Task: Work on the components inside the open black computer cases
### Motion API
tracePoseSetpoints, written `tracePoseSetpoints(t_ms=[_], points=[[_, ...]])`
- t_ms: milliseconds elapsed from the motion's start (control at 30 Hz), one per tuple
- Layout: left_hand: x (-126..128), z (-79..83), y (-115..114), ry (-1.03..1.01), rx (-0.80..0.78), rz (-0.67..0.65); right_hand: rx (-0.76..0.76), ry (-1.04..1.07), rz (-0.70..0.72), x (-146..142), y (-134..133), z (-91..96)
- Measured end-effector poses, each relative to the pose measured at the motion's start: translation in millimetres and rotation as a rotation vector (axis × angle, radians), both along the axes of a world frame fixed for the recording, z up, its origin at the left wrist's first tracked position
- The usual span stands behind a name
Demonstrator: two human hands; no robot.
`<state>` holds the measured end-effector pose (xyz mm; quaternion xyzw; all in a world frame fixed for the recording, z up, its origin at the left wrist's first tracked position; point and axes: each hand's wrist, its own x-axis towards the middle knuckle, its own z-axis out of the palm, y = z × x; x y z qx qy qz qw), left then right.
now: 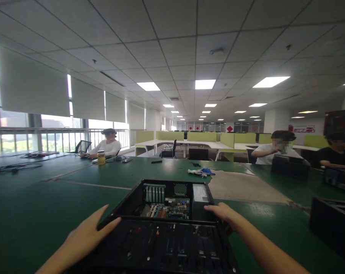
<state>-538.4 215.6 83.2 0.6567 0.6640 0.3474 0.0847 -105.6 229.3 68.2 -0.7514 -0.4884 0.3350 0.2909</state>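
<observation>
A black desktop computer case (172,243) lies in front of me with its side uncovered. Inside it show a motherboard (172,207), a row of metal slot covers (154,193) and a power supply (200,193) with a white label. My left hand (86,234) is at the case's left edge, thumb and forefinger spread apart, the thumb tip over the rim. At the right edge, my right hand (225,216) has its thumb over the rim by the power supply, while the other fingers curl down the outer wall, partly hidden.
On the green table (89,201) are gloves (201,172), a yellow jar (100,157), cables (16,166) and a bare beige patch (243,186). Another dark case (333,224) stands at right. Several people sit around the far side, two on the right behind cases (289,167).
</observation>
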Motion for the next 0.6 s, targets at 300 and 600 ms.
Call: tracePoseSetpoints(t_ms=[300, 600], points=[[-14, -31.9, -49, -1.182, -0.276, -0.018, 0.069, -0.218, -0.031, 0, 18, -5.9], [32, -40.1, -99, -1.013, -0.174, -0.159, 0.137, -0.297, -0.031, 95, -93, 5.9]])
